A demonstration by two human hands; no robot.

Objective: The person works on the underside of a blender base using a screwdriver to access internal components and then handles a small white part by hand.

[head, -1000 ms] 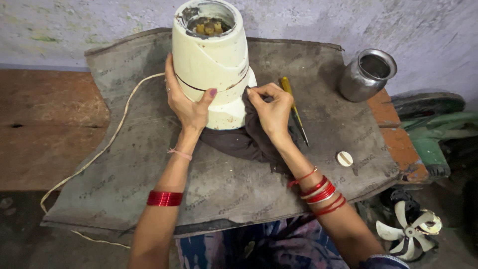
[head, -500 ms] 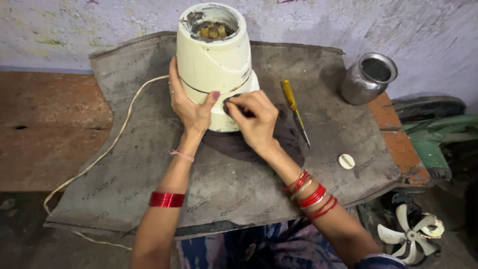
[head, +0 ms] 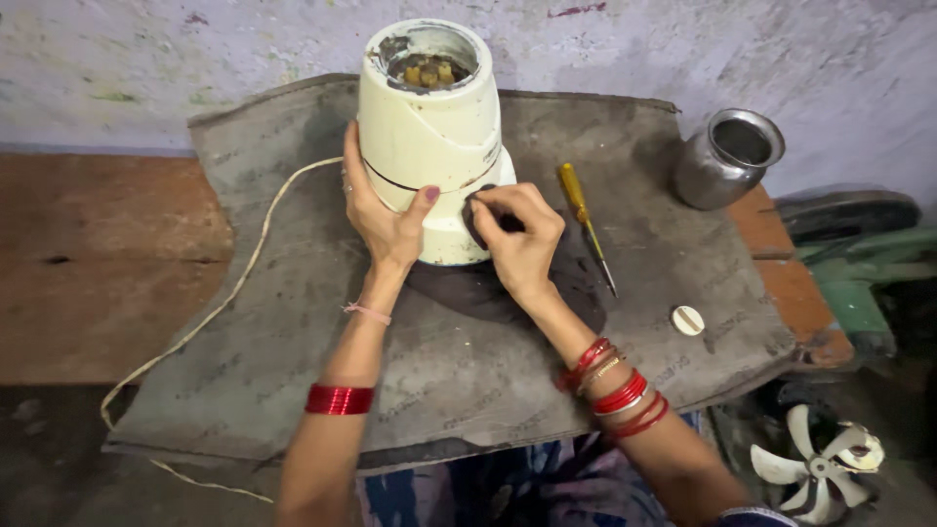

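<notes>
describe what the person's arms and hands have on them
Both arms are bare, no sleeves. The left arm wears a wide red bangle band on the forearm and a thin pale thread at the wrist. The right arm carries a stack of red bangles. The left thumbnail is painted dark pink.

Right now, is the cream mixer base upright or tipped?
Upright: the cream mixer base stands on the grey mat, open top facing up, left hand steadying its side.
</notes>
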